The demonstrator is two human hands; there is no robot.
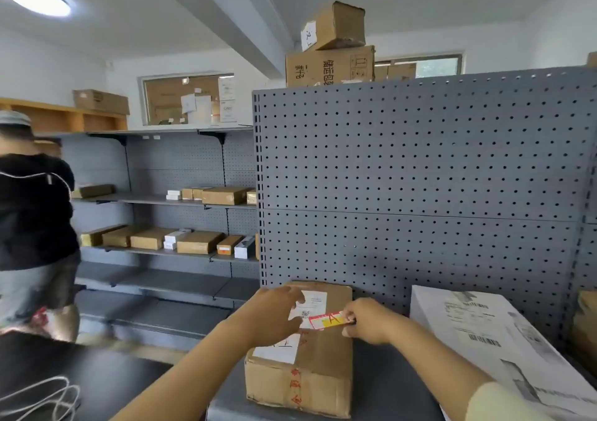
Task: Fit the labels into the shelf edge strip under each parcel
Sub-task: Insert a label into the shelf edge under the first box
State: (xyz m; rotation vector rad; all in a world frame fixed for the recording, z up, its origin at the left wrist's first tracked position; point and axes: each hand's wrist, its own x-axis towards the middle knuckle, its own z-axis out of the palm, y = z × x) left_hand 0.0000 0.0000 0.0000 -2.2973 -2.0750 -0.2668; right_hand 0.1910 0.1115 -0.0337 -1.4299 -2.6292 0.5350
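A brown cardboard parcel (319, 365) with white stickers lies on the grey shelf (381, 398) in front of me. My right hand (368, 322) pinches one end of a small yellow and white label with a red border and a red letter A (326, 319), holding it over the parcel's top. My left hand (274, 315) rests flat on the parcel's top left, its fingers spread near the label's free end. The shelf's front edge strip is out of view below.
A large white parcel (504, 349) with printed barcodes lies to the right on the same shelf. A grey pegboard back panel (420, 178) rises behind. Another person (32, 220) stands at the left by shelves holding several small boxes (197, 241). White cables (48, 398) lie lower left.
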